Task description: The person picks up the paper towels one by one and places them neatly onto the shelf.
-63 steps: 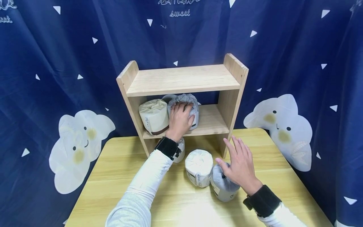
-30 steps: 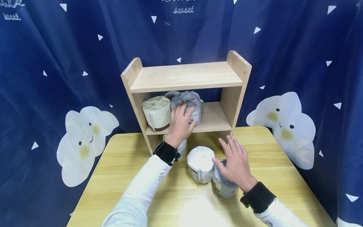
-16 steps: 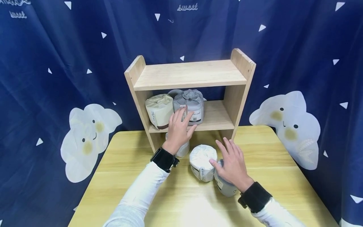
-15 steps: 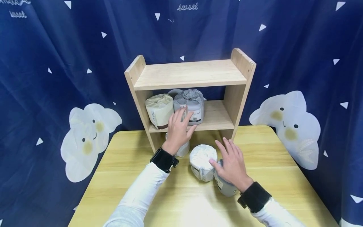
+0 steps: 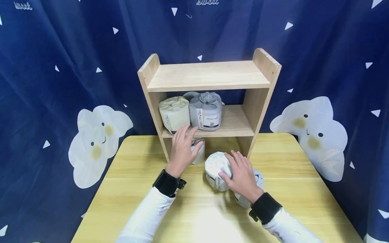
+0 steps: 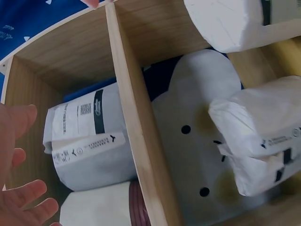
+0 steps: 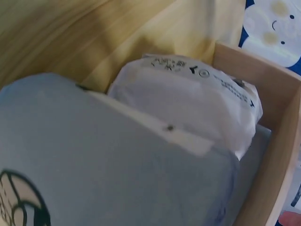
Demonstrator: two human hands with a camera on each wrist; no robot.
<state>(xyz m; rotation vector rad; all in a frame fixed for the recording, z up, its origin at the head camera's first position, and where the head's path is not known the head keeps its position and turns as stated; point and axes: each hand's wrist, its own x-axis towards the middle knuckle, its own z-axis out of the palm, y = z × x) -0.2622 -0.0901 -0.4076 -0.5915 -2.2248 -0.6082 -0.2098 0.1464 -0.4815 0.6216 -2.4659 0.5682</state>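
Observation:
A cream wrapped roll (image 5: 174,114) and a grey wrapped roll (image 5: 206,111) stand side by side on the middle shelf. My left hand (image 5: 183,148) hovers in front of them with spread fingers, holding nothing; its fingers (image 6: 30,193) show at the left wrist view's edge. Behind that hand, a smaller roll (image 5: 199,155) stands under the shelf. My right hand (image 5: 241,177) reaches over the table rolls, its fingertips overlapping the right side of a white wrapped roll (image 5: 215,168). Beneath this hand, a grey-blue wrapped roll (image 5: 258,179) is partly hidden.
The wooden shelf unit (image 5: 209,76) stands at the back of the wooden table (image 5: 130,189), against a dark blue curtain (image 5: 218,30) with cloud prints. Its right side panel (image 5: 264,104) rises behind my right hand.
My left hand has let go of the grey roll on the shelf and drawn back down and left. My right hand has shifted left, over the white roll's edge. The head view has tilted down.

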